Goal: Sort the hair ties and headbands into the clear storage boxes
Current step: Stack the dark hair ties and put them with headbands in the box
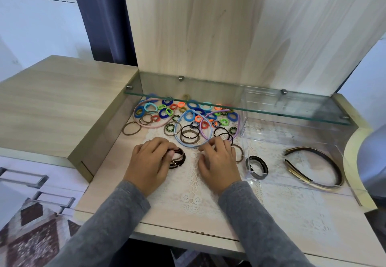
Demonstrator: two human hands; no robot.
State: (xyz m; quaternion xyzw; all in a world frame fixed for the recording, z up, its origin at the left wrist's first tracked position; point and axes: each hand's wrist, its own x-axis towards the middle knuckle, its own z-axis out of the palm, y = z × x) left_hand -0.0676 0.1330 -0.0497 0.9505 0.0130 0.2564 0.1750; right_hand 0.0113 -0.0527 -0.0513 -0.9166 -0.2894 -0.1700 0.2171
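Glass shelf (292, 103) spans the alcove, resting on small metal pins (181, 78). Pale wood-grain back panel (208, 26) rises behind it. White lace mat (194, 185) lies on the pinkish desk top (108, 183). Raised wooden side surface (52, 103) on the left. Dark blue curtain (104, 15) hangs behind that. Metal drawer handles (31, 180) lower left, above a patterned rug (31, 241). Grey rounded object (373, 158) at right edge, unidentifiable.
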